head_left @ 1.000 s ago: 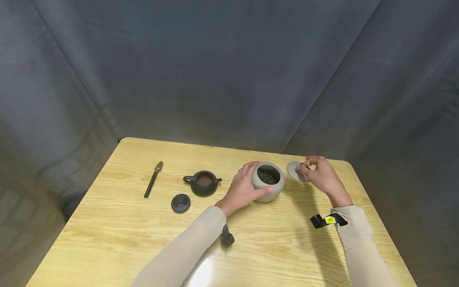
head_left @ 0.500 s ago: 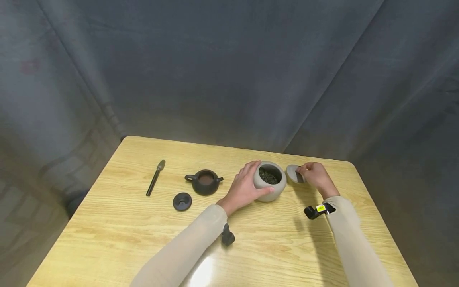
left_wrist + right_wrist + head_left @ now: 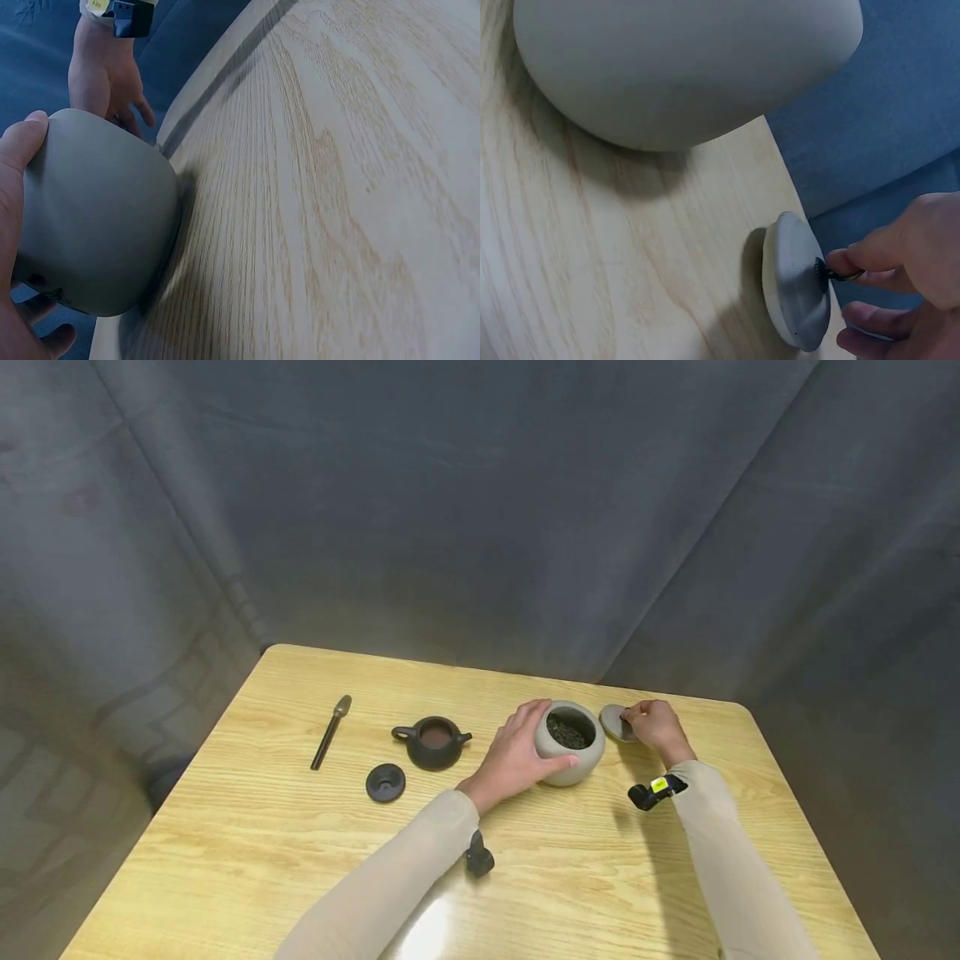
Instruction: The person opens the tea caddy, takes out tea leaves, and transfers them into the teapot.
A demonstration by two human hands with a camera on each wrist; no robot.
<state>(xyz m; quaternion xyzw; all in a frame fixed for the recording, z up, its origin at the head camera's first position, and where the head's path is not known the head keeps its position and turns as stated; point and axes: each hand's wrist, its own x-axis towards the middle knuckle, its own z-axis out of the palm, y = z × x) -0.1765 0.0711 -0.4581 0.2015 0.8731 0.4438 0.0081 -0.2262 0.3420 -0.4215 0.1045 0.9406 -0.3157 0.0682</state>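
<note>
My left hand (image 3: 519, 752) grips the side of a round grey tea jar (image 3: 567, 768), thumb across the front and fingers behind. Dark loose tea leaves (image 3: 567, 732) show through the jar's open mouth. To the right of the jar, my right hand (image 3: 658, 728) pinches the small dark loop handle (image 3: 845, 276) of the jar's grey lid (image 3: 799, 281). The lid is right at the table surface near the far edge, its shadow close beside it. In the left wrist view the jar (image 3: 97, 214) stands on the table.
A dark teapot (image 3: 435, 753) without its lid stands left of my left hand. Its round teapot lid (image 3: 386, 783) lies in front of it. Farther left lies a dark-handled scoop (image 3: 331, 732). A grey curtain (image 3: 450, 527) hangs behind the wooden table (image 3: 540, 877).
My right hand has come down and slightly left with the jar's lid, which is now close at the table. My left hand keeps its grip on the jar.
</note>
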